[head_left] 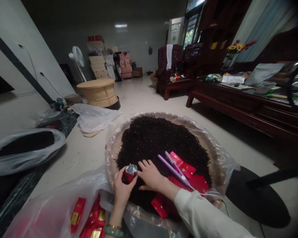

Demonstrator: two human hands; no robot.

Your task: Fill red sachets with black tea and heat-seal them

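Observation:
My left hand (122, 189) is closed around a small red foil packet (129, 173) with its silver mouth open, held at the near edge of a heap of dark loose tea leaves (159, 138). My right hand (151, 175) rests beside it on the tea, fingers curled and pushing leaves toward the packet. The tea lies in a round shallow basket lined with clear plastic (213, 145). A purple scoop or tweezers (172, 168) and several empty red packets (186, 172) lie on the heap just right of my right hand.
A clear bag of filled red packets (89, 218) sits at the near left. A plastic-lined bin of tea (24, 145) stands on the left. A round woven tub (98, 92), a fan (77, 59), and dark wooden furniture (238, 102) stand further off. A black stool (258, 198) is at right.

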